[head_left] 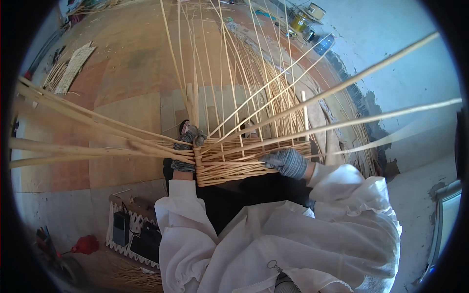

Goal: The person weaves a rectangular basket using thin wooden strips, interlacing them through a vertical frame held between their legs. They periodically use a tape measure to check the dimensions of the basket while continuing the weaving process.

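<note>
A partly woven willow basket (234, 173) stands before my lap, its low wall of pale rods facing me. My left hand (187, 141), in a grey knit glove, is closed round the left corner post and the rods bunched there. Several long rods fan out from that corner to the left. My right hand (288, 163), also gloved, presses at the front wall near its right end, fingers curled at a willow rod (342, 150) whose blurred tail runs off to the right. Thick loose rods (351, 120) slant over the weave, and thin upright stakes (233, 83) rise from the far side.
A heap of loose rods (278, 90) lies beyond the basket by the peeling blue-white wall (391, 58). A woven panel (73, 68) rests on the boarded floor at the far left. Near my left side sits a white-edged basket (132, 246) with dark devices, beside a red object (86, 244).
</note>
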A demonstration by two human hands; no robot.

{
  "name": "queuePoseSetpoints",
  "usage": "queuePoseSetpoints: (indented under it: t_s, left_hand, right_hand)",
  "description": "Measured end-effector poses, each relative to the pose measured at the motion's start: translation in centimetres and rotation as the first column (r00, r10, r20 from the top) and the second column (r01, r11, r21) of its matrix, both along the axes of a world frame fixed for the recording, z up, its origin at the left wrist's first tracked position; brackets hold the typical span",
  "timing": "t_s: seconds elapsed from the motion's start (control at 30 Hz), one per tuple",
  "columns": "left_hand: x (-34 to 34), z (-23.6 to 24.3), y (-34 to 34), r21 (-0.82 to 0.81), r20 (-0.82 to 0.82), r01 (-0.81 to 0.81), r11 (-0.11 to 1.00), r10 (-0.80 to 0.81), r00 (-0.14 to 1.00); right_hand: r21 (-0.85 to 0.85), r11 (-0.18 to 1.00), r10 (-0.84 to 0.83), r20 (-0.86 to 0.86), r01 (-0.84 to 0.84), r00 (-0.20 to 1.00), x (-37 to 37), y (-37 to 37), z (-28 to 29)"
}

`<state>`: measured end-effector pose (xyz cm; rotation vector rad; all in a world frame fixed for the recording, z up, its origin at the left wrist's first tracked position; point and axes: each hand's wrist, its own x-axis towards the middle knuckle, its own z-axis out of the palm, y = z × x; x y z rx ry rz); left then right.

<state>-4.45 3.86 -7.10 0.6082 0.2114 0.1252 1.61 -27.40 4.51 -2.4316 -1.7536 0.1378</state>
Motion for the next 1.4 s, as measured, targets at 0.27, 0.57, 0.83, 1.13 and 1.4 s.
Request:
queuePoseSetpoints:
  t_s: [0.27, 0.57, 0.83, 1.13, 1.4]
  left_hand:
    - [0.2, -0.1, -0.2, -0.021, 0.101, 0.061, 0.998, -0.058, 0.993]
    - [-0.2, 1.7, -0.7, -0.046, 0.142, 0.041, 0.998, -0.034, 0.989]
    - [-0.1, -1.2, 0.0, -0.151, -0.016, -0.071, 0.986, 0.069, 0.997]
    - [-0.5, -2.0, 0.6, -0.149, 0.157, 0.031, 0.988, -0.008, 0.988]
    - [-3.5, 1.6, 0.4, -0.015, 0.008, -0.002, 1.0, 0.002, 1.0]
  right_hand:
    - [0.102, 0.98, -0.078, -0.598, 0.172, 0.798, 2.8, 0.4, -0.4]
    - [0.402, 0.518, 0.394, -0.896, 0.755, 0.206, 14.8, 13.2, -0.6]
    - [0.474, 0.822, -0.28, -0.148, 0.317, 0.948, 7.6, 21.1, 3.8]
    - [-0.043, 0.007, 0.697, -0.716, 0.999, -0.036, -1.4, 8.7, -2.1]
    - [0.436, 0.592, -0.178, -0.75, 0.678, 0.637, -3.8, 4.5, -7.0]
